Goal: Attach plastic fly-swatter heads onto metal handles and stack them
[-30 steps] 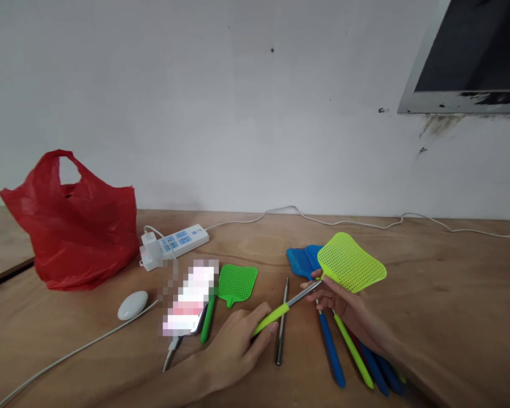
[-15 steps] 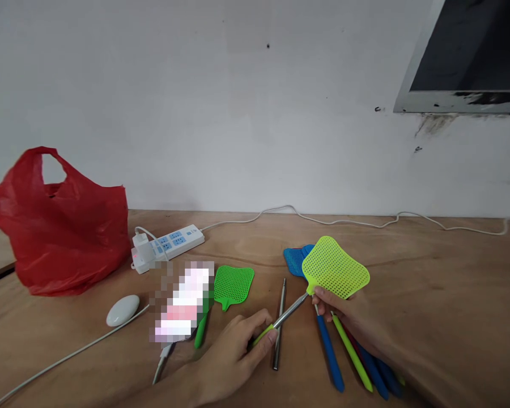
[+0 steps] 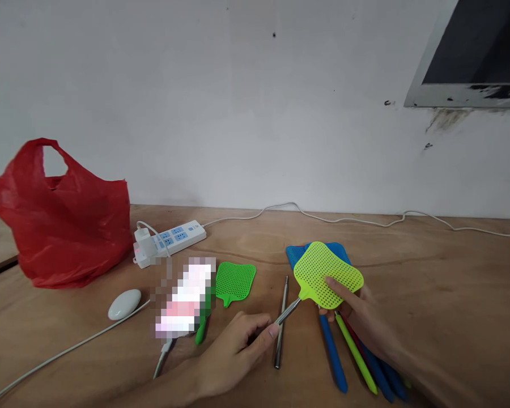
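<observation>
A yellow-green fly swatter is between my hands, its metal rod slanting down to the left. My left hand pinches the rod's lower part between thumb and fingers; the handle end is hidden in the palm. My right hand holds the perforated head, one finger on top and others underneath. Under the held swatter lie blue fly swatters, partly covered. A loose metal rod rests on the table just right of my left hand. A green swatter head and a separate green handle lie to the left.
Several handles, among them a blue one and a yellow-green one, lie below my right hand. On the left are a blurred phone, a white oval object, a power strip and a red plastic bag. A white cable runs along the wall.
My right hand has shifted from the neck of the swatter onto its head, which moved slightly left and down. My left hand now grips the metal rod, and the yellow-green handle end no longer shows.
</observation>
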`<state>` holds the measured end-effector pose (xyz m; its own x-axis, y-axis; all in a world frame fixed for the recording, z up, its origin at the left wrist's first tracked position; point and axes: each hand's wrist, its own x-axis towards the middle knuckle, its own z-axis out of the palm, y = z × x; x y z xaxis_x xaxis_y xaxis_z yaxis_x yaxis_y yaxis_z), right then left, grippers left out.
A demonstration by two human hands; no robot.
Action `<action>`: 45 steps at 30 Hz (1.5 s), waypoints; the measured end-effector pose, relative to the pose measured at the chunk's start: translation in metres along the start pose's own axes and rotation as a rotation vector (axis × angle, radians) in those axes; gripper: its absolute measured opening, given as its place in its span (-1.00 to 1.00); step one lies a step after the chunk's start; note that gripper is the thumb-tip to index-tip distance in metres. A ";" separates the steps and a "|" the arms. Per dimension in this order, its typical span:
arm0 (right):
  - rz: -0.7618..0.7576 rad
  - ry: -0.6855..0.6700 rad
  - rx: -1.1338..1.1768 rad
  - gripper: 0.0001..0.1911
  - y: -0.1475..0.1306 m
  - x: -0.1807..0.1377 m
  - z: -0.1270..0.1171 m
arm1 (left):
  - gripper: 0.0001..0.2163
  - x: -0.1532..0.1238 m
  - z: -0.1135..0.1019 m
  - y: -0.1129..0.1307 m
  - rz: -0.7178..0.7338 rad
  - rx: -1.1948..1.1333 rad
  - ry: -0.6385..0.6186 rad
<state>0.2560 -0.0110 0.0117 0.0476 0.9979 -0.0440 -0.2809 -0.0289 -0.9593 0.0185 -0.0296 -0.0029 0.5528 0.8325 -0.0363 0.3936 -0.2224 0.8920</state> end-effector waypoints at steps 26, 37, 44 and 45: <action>-0.548 0.194 -0.573 -0.68 0.002 0.018 -0.034 | -0.40 0.004 -0.003 -0.001 -0.037 -0.050 -0.055; -0.284 0.075 -0.055 -0.57 -0.006 0.021 -0.036 | -0.39 -0.001 -0.008 0.001 -0.041 0.003 -0.131; -0.295 0.099 -0.039 -0.78 -0.009 0.026 -0.037 | -0.39 0.000 -0.011 -0.005 -0.054 -0.072 -0.127; -0.273 0.062 -0.035 -0.72 -0.009 0.027 -0.038 | -0.40 0.000 -0.012 -0.005 -0.059 -0.088 -0.131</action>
<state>0.2967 0.0143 0.0085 0.1757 0.9637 0.2012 -0.2168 0.2373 -0.9470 0.0078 -0.0224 -0.0026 0.6241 0.7681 -0.1432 0.3656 -0.1251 0.9223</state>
